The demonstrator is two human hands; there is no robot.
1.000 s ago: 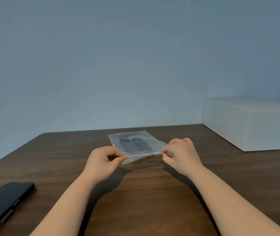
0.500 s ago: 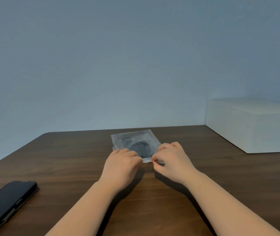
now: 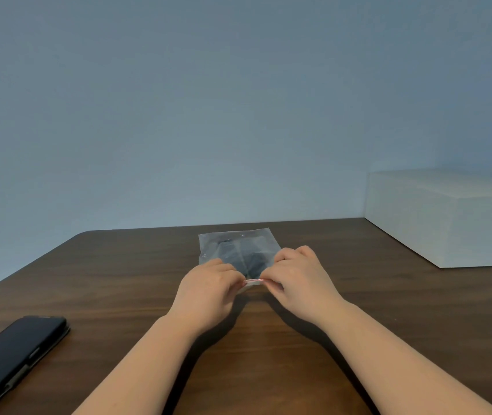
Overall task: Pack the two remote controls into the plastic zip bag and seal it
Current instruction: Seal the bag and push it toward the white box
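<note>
Plastic zip bag [image 3: 235,244] strip pinched; left hand [image 3: 208,290], right hand [image 3: 301,280].

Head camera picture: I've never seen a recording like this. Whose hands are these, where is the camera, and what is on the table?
There is no machine here. A person wears a camera on the head, so you look forward and down along their bare forearms. The left hand and right hand both pinch the near edge of a clear plastic zip bag lying on a dark wooden table. That edge is the pinkish zip strip. Dark shapes inside the bag are the remote controls. A black phone lies at near left, and a white box stands at far right.
</note>
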